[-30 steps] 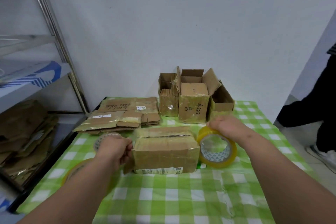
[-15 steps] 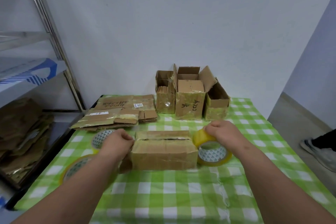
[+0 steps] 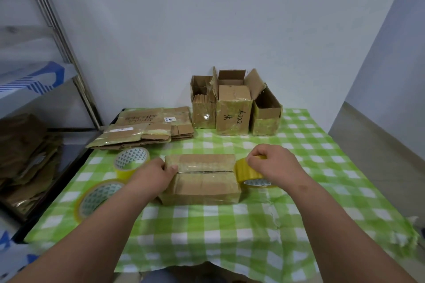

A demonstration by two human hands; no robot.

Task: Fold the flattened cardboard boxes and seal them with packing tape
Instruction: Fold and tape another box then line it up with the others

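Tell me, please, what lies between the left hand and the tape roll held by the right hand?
In the head view, the closed cardboard box lies between the left hand and the tape roll gripped by the right hand.

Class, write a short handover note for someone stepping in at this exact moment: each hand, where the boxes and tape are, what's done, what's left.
Left hand presses the tape end onto the left end of the folded box.
Right hand grips the tape roll at the box's right end; tape spans the top seam.
Two spare rolls lie to the left.
Three folded, open-topped boxes stand at the back, beside the flat stack.
Left: cut the tape, then do the flat ones.
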